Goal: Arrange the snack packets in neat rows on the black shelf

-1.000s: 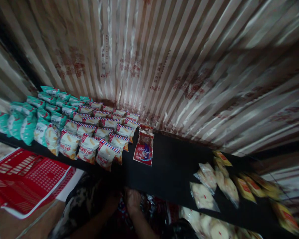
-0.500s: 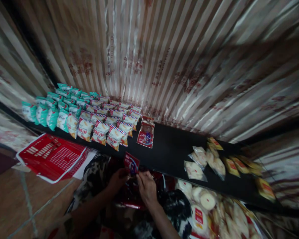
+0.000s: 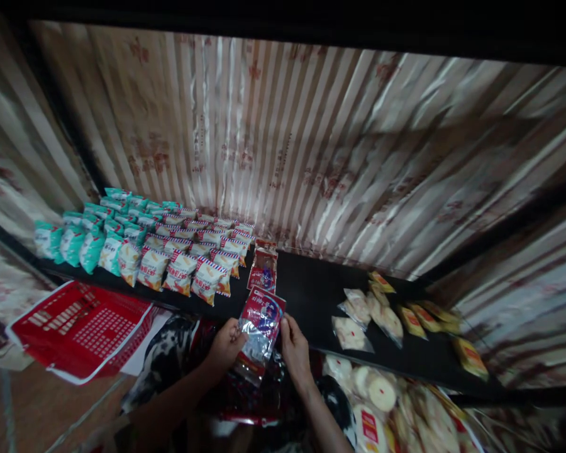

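A shiny red and blue snack packet (image 3: 263, 314) with white lettering is held up over the shelf's front edge. My left hand (image 3: 229, 345) grips its left side, and my right hand (image 3: 294, 343) pinches its right edge. Just behind it, a similar red packet (image 3: 263, 269) lies on the black shelf (image 3: 306, 283), beside rows of white and orange snack bags (image 3: 179, 270). Below my hands, in front of my lap, is a dark red glossy bundle (image 3: 249, 402); its contents are hard to make out.
Teal snack bags (image 3: 92, 248) stand in rows at the shelf's left. Clear-wrapped pale food packs (image 3: 351, 332) and yellow packets (image 3: 412, 321) lie on its right. A red basket (image 3: 82, 330) sits on the floor at left; more wrapped pale rounds (image 3: 382, 391) are below the shelf.
Both hands have raised the red packet out of the bundle toward the shelf, so more of it shows. The head view has tilted upward, showing the dark beam above.
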A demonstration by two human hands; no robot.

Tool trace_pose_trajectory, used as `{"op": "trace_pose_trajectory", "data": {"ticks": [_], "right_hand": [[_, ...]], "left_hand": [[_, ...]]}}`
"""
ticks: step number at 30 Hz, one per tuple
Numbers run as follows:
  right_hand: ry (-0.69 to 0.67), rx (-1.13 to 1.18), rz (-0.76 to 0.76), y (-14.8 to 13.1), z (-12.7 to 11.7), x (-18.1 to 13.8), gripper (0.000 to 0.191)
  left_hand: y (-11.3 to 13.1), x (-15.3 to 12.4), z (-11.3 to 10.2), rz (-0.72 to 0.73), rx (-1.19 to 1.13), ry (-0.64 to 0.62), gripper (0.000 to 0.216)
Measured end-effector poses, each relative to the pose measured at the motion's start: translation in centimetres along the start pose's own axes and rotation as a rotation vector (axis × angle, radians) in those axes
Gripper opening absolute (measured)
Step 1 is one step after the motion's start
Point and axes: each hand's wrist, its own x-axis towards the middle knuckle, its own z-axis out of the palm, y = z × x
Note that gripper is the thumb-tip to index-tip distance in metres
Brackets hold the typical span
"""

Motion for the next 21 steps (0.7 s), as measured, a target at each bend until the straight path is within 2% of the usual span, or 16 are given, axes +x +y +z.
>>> {"op": "trace_pose_trajectory", "data": {"ticks": [2, 4, 9, 15, 21], "right_hand": [[0.115, -0.102, -0.015, 0.8, -0.3, 2.1, 0.047], [0.160, -0.232, -0.087, 1.6, -0.3, 4.6, 0.046], [0.080, -0.486, -0.325, 2.0, 0.8, 11.4, 0.041], [-0.033, -0.659, -0.270, 1.2, 3.0, 18.6, 0.040], [-0.125, -0.818, -0.227, -0.3, 6.5, 22.0, 0.048]], "left_hand": [[-0.1, 0.6, 0.3, 0.013, 0.027, -0.019, 0.025], [-0.3, 1.3, 0.5, 0.019, 0.108, 0.004, 0.021], [0.1, 3.2, 1.2, -0.003, 0.378, 0.149, 0.023], [0.4, 5.8, 1.4, -0.052, 0.466, 0.187, 0.016], [-0.4, 6.9, 1.7, -0.135, 0.437, 0.094, 0.003]]}}
